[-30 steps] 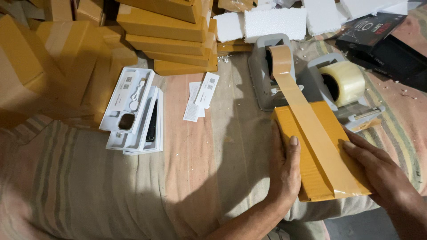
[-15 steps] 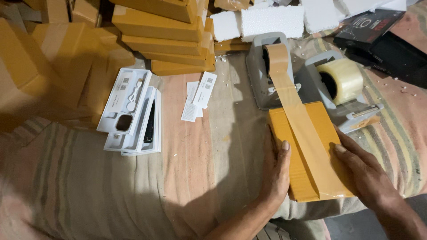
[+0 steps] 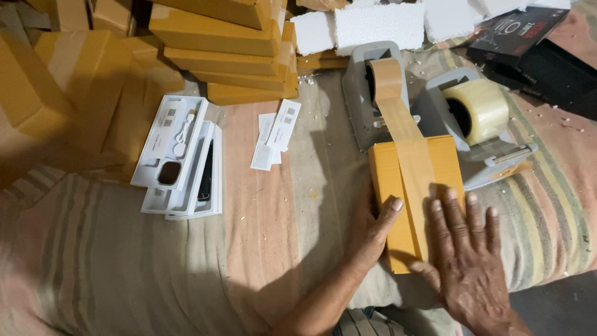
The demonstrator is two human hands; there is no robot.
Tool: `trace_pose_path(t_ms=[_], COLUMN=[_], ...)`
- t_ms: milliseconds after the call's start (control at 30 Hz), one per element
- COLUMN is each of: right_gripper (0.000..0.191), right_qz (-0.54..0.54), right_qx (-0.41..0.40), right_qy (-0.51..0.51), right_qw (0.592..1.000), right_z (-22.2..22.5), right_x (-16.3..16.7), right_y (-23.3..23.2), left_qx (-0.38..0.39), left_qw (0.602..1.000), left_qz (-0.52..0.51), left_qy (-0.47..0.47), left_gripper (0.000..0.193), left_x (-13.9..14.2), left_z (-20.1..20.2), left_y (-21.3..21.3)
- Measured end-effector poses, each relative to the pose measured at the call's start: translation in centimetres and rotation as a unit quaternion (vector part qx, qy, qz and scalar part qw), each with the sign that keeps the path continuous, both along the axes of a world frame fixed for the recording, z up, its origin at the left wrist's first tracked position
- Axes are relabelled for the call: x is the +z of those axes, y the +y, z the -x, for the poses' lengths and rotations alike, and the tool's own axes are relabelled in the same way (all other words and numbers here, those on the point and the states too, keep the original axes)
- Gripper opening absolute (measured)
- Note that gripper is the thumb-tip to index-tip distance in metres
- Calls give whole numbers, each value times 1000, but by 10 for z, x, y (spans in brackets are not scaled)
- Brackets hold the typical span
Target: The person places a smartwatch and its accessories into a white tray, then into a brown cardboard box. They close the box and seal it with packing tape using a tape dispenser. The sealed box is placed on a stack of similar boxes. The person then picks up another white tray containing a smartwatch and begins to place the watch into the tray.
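While the right hand (image 3: 467, 261) lies flat, palm down with fingers spread, on the near end of the yellow box (image 3: 415, 193), it presses on the brown tape strip (image 3: 407, 149) running along the box top. Left hand (image 3: 375, 229) is open against the box's left side, thumb resting on the top edge; it grips nothing. Box sits on the striped cloth (image 3: 124, 267), just in front of the grey tape dispenser (image 3: 372, 93), from which the strip comes down unbroken. Second dispenser with a clear tape roll (image 3: 477, 111) stands just right of it, touching the box's far right corner. White trays (image 3: 180, 158) with small parts lie well to the left; paper slips (image 3: 273, 132) between. Stacked yellow cartons (image 3: 224, 50) behind; white foam blocks (image 3: 373, 22) at the far edge.
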State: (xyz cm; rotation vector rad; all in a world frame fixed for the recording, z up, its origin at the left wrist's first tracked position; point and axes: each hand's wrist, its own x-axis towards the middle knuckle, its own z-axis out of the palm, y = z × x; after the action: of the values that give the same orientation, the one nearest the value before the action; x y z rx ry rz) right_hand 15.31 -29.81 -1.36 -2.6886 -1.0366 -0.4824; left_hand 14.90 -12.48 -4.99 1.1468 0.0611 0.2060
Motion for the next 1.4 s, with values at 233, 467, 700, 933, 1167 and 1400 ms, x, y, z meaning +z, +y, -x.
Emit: trace_pose_path(t_ms=[233, 467, 700, 933, 1167, 1400], right_gripper=[101, 108, 108, 112, 112, 108], right_qz=[-12, -10, -30, -29, -2, -9], right_qx=[58, 72, 71, 32, 21, 69], right_qy=[16, 12, 9, 35, 26, 26], right_qw=[998, 997, 997, 998, 999, 997], right_z=[-3, -42, -42, 52, 66, -2], right_x=[15, 23, 29, -12, -27, 9], right_y=[22, 56, 61, 6, -11, 23], left_qx=[-44, -56, -28, -22, -15, -16], left_qw=[990, 989, 992, 993, 993, 994], left_qz=[133, 132, 125, 120, 113, 109], left_qy=[9, 28, 2, 3, 26, -21], left_gripper=[83, 86, 71, 69, 71, 72], left_x=[-19, -40, -40, -29, -27, -38], left_z=[-7, -12, -8, -3, -3, -8], left_y=[6, 5, 1, 3, 2, 4])
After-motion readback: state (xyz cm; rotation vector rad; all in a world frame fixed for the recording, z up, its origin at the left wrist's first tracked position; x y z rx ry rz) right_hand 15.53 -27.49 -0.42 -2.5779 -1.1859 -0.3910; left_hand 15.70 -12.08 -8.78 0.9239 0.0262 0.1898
